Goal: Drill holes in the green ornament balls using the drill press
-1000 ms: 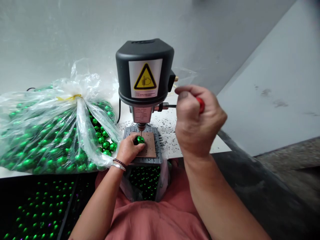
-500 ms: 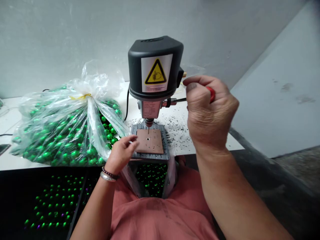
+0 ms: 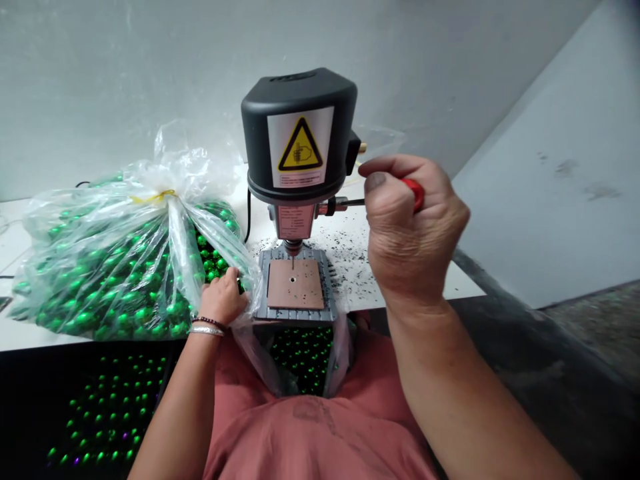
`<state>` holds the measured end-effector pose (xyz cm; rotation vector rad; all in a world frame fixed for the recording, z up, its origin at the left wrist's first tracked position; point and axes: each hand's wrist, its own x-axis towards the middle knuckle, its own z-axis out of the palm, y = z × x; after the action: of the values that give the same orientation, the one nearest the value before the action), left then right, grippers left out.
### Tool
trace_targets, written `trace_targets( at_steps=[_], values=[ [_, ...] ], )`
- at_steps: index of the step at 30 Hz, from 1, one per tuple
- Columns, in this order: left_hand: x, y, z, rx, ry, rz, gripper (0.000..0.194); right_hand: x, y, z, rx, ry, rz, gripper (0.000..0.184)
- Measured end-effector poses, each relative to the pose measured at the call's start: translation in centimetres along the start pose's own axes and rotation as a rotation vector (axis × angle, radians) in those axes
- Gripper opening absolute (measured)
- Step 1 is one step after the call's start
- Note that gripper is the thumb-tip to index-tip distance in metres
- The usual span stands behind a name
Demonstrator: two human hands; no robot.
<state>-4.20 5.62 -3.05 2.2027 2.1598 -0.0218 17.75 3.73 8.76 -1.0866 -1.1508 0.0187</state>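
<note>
Green balls (image 3: 213, 259) lie just beyond the fingers of the left hand (image 3: 221, 298), inside the clear bag (image 3: 181, 260). A second ago that hand held a ball under the drill bit (image 3: 293, 264); now it has shifted to the bag, so the work appears to be between pieces. The board (image 3: 300, 297) sits right of those fingers. The right hand (image 3: 419, 233) stays curled around the red knob (image 3: 414, 192), hiding much of it. Whether the left fingers grip a ball, I cannot tell.
</note>
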Motion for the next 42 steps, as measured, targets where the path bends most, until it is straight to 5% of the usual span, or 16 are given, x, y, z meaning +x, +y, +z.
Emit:
trace_targets(
  at_steps=[5, 9, 11, 14, 18, 21, 26, 34, 42],
  values=[
    [0.4, -0.9, 1.4, -0.179, 0.204, 0.06, 0.037, -0.1, 0.3, 0.0, 0.011, 0.005, -0.068, 0.018],
    [0.3, -1.4, 0.7, -0.587, 0.443, -0.092, 0.041, -0.2, 0.3, -0.1, 0.004, 0.0, -0.036, 0.019],
    [-0.2, -0.9, -0.4, -0.974, 0.362, -0.133, 0.04, -0.3, 0.2, -0.2, 0.005, -0.01, -0.004, 0.019],
    [-1.1, 0.4, -2.0, -1.57, 0.082, -0.071, 0.036, -0.2, 0.0, -0.2, 0.002, -0.003, 0.017, 0.018],
    [-1.7, 2.5, -2.7, -1.877, -0.225, -0.015, 0.037, -0.2, 0.1, -0.2, 0.013, -0.008, -0.003, 0.016],
    [-1.5, 3.7, -2.1, -1.761, -0.276, -0.014, 0.037, -0.3, 0.3, -0.3, 0.023, -0.029, -0.029, 0.016],
    [-0.8, 4.9, -1.0, -1.204, -0.194, 0.071, 0.047, -0.4, 0.5, -0.5, 0.008, -0.062, -0.063, 0.018],
    [0.4, 5.8, -0.7, -0.675, -0.071, 0.111, 0.042, -0.4, 0.3, -0.8, 0.006, -0.094, -0.061, 0.021],
    [0.5, 6.7, -1.3, -0.528, -0.088, 0.176, 0.042, -0.5, 0.5, -0.9, 0.046, -0.094, -0.065, 0.018]
  ],
)
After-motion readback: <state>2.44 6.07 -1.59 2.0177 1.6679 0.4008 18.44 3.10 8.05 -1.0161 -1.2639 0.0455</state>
